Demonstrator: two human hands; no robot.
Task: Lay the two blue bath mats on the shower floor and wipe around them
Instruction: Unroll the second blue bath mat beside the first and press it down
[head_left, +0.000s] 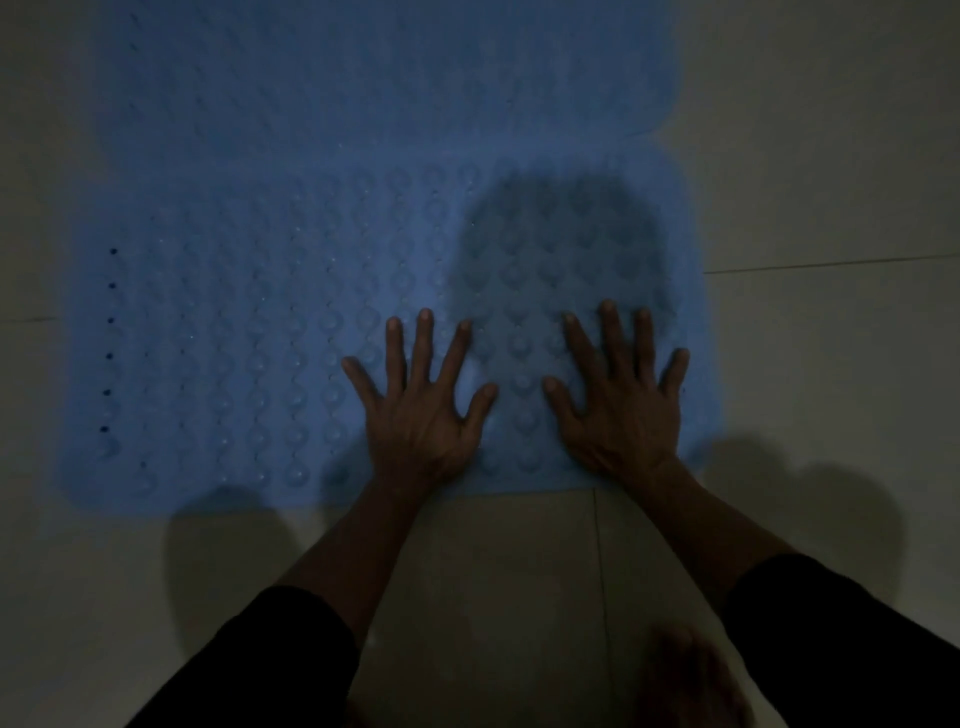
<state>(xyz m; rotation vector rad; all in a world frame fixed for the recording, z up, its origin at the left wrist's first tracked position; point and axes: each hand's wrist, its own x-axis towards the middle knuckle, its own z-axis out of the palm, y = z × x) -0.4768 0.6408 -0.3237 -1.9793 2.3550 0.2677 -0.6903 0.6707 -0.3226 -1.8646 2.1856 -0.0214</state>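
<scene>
Fingers of both our hands are straight and spread wide, lying flat on the near blue bath mat (260, 338), holding nothing. Our left hand (421, 410) rests near the middle of the mat's near edge, thumb pointing toward the right hand. Our right hand (623, 410) lies just beside it, close to the mat's right edge, its little finger almost at the rim. The two thumbs are near each other but apart.

We see the near mat lying flat on the pale tiled floor (831, 364), its surface covered in rows of round bumps, with a column of small dark holes along its left side. The far blue bath mat (389, 78) lies beyond it, touching or slightly overlapping it along a shared long edge; which one, we cannot tell in the dim light. Its right edge sits a little further in than the near mat's.

Dark sleeves (270, 660) cover our forearms up to just below the wrists. We can read no brand, label or writing on either mat. At the bottom edge a blurred shape shows, too unclear to name.
</scene>
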